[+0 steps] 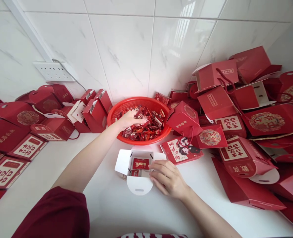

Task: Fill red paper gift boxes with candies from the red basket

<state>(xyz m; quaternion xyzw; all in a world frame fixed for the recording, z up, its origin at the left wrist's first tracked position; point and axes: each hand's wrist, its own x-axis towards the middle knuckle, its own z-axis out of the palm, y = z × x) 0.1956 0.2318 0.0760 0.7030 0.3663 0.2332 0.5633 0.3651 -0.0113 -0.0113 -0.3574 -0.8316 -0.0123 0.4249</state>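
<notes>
My left hand (pixel 130 120) reaches into a red plastic basket (pixel 111 127) heaped with wrapped candies (pixel 148 127). Its fingers close around a dark red wrapped candy (pixel 139 115), though the fingertips are partly lost among the others. In front of the basket stands an unfolded gift box (pixel 139 185), white inside, with its flaps spread outward. Two red packets show inside the box, the larger candy packet (pixel 141 164) behind the smaller one (pixel 135 173). My right hand (pixel 168 178) grips the box's right side, fingers bent over its edge.
Many red gift boxes (pixel 265 120) are piled on the right, some with rope handles. More red boxes (pixel 53 127) line the left side of the white table (pixel 106 211). A flat printed box (pixel 181 150) lies right of the basket. Behind is a tiled wall (pixel 126 49) with a socket strip (pixel 53 71).
</notes>
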